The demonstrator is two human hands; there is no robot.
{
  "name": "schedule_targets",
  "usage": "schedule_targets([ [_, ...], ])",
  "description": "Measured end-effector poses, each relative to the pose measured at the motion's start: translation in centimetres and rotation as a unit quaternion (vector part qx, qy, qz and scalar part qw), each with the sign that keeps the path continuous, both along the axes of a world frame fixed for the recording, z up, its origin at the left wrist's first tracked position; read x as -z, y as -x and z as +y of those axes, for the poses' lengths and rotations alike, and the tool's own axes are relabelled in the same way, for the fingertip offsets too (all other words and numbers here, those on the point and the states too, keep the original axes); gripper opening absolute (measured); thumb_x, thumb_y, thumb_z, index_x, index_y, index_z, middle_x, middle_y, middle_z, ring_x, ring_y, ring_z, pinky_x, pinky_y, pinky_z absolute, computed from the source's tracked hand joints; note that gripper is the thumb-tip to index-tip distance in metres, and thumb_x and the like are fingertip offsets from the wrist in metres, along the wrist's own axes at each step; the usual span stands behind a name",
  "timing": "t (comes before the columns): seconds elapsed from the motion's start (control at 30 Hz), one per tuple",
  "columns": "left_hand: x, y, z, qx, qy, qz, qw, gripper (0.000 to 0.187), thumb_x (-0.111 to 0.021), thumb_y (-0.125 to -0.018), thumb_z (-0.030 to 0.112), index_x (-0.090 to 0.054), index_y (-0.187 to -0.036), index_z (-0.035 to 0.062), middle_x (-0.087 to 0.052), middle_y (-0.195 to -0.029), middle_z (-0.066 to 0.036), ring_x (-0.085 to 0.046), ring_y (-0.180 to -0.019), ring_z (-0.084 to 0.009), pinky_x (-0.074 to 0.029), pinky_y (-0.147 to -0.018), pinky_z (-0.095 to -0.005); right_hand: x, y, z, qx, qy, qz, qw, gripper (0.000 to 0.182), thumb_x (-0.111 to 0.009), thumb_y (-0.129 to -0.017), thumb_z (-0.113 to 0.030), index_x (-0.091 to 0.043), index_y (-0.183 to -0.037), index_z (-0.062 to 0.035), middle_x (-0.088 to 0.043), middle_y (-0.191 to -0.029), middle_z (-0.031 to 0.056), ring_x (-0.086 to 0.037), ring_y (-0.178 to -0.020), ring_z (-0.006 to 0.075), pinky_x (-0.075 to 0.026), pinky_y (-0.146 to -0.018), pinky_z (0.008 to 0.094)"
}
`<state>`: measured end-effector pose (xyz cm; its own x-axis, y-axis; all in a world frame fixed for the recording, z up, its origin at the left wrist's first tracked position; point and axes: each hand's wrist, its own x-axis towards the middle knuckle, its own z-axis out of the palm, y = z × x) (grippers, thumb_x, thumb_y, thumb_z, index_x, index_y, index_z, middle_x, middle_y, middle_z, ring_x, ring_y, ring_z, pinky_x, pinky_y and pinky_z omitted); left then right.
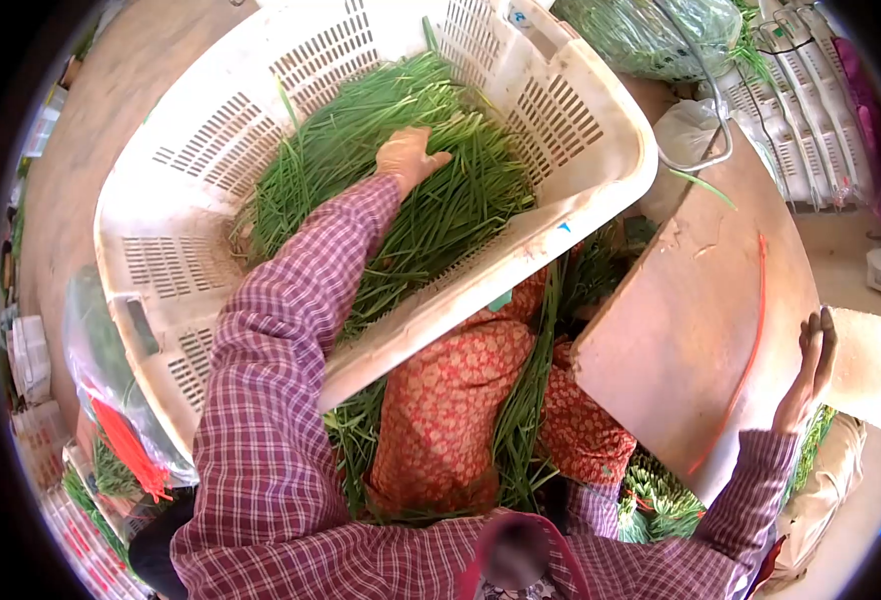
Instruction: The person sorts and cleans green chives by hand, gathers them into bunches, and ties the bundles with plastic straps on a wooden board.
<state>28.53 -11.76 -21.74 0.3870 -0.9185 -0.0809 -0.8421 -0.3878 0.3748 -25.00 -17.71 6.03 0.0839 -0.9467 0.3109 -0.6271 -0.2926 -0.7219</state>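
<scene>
My left hand (409, 160) reaches into a large white plastic crate (601, 215) and rests on a heap of long, thin green stalks (391, 100) that look like chives. Its thumb stands apart from the fingers, whose tips are partly hidden among the leaves. My right hand (809, 370) is raised beside the right edge of a pale board (681, 330), fingers stretched out and holding nothing. A thin red strip (761, 300) lies along this board, left of the hand.
Red flowered cloth (451, 410) covers my legs below the crate, with loose stalks around it. Bundled greens (661, 490) lie under the board. A bag of greens (651, 35) and white crates (801, 110) stand at upper right. Red strips (126, 445) hang at left.
</scene>
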Motion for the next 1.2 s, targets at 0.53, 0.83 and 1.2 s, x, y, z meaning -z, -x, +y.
schedule_targets([
  [0.53, 1.6, -2.2, -5.0, -0.128, -0.114, -0.098, 0.98, 0.119, -0.081, -0.059, 0.058, -0.022, -0.146, 0.0031, -0.034, -0.145, -0.017, -0.027, -0.138, -0.0324, -0.024, -0.112, -0.0476, 1.6, -4.4, 3.9, 0.015, -0.02, 0.06, 0.998, 0.046, -0.048, -0.099, -0.029, -0.049, -0.13, 0.0042, -0.057, -0.105, 0.0121, -0.056, -0.098, 0.0198, -0.041, -0.098, 0.0377],
  [0.83, 3.0, 0.9, -3.5, -0.092, -0.011, -0.111, 0.989, 0.075, -0.081, -0.064, 0.049, -0.055, -0.124, 0.011, -0.054, -0.12, -0.012, -0.047, -0.118, -0.0312, -0.042, -0.097, -0.0427, 1.3, -5.1, 4.6, -0.013, -0.025, 0.064, 0.998, 0.038, -0.051, -0.097, -0.024, -0.053, -0.124, 0.004, -0.056, -0.087, 0.006, -0.052, -0.085, 0.0137, -0.04, -0.092, 0.0333],
  [1.2, 2.7, -1.9, -3.0, -0.176, 0.045, 0.091, 0.979, 0.067, -0.084, -0.064, 0.031, -0.055, -0.118, 0.0038, -0.065, -0.106, -0.016, -0.065, -0.093, -0.0303, -0.053, -0.085, -0.0402, 1.0, -4.1, 5.1, -0.026, -0.061, 0.011, 0.998, 0.033, -0.052, -0.097, -0.019, -0.055, -0.12, 0.0044, -0.056, -0.083, 0.0061, -0.052, -0.074, 0.0129, -0.044, -0.076, 0.0278],
])
